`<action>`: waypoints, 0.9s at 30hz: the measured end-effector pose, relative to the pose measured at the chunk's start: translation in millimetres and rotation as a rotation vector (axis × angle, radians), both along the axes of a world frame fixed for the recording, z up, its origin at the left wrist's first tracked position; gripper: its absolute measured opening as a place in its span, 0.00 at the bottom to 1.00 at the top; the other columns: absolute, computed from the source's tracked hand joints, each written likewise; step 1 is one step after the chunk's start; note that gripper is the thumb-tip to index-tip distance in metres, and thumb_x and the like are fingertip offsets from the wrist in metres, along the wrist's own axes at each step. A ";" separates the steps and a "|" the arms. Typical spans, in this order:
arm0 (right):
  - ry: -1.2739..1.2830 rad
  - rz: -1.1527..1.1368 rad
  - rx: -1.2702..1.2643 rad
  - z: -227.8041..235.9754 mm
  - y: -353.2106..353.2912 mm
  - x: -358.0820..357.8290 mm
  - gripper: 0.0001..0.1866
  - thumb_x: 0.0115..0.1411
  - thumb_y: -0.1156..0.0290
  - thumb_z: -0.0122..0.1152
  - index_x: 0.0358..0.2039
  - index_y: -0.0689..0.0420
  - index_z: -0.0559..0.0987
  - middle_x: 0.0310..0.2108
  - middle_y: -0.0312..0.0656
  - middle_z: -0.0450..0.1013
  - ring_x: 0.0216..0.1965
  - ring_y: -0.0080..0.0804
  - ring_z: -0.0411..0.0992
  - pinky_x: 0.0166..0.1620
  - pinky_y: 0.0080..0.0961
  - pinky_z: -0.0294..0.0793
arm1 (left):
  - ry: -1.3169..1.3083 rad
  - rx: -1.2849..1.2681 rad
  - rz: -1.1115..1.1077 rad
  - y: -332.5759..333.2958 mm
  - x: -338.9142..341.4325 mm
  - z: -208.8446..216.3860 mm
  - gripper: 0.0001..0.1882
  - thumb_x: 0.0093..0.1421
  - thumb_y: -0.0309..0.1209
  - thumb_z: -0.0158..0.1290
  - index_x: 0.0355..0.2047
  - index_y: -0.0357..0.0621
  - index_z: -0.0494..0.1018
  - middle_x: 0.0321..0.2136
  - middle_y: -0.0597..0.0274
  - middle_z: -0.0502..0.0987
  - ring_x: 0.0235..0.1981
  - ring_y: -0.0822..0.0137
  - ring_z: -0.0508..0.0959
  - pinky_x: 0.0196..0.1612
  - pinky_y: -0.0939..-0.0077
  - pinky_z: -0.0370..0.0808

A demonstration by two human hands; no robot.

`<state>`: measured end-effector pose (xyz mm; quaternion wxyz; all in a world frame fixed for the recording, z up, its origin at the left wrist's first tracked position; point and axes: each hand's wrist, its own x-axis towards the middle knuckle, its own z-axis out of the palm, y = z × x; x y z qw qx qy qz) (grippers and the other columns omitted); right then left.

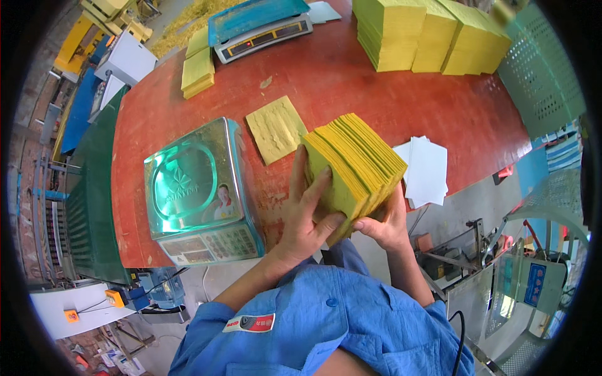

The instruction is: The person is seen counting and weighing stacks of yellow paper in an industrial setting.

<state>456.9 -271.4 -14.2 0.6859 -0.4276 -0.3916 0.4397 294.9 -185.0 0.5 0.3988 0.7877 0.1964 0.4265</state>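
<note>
A thick stack of yellow paper sheets [360, 163] is held up near the front edge of the red table, its layered edges turned upward. My left hand [310, 203] grips the stack's left side, fingers spread over its face and thumb at the lower edge. From the right, my right hand [389, 219] clasps it with the thumb at the near lower corner; its other fingers are mostly hidden behind the paper. Just beyond my left hand, a single wrinkled yellow sheet [276, 130] lies flat. White paper sheets [425, 170] lie beside my right hand.
A digital scale [200, 188] with a shiny metal plate stands left on the red table [326, 81]. Another scale with a blue tray [257, 25] is at the back, beside a small yellow stack [197, 72]. Tall yellow stacks [433, 37] stand far right by a perforated green panel [549, 69].
</note>
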 end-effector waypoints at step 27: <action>0.670 0.042 -0.149 -73.4 15.5 37.8 0.42 0.56 0.54 0.64 0.65 0.59 0.60 0.63 0.48 0.63 0.63 0.41 0.63 0.64 0.42 0.65 | 0.848 0.891 -0.012 -38.7 85.8 47.2 0.29 0.58 0.38 0.45 0.53 0.27 0.71 0.60 0.40 0.67 0.66 0.44 0.61 0.70 0.46 0.51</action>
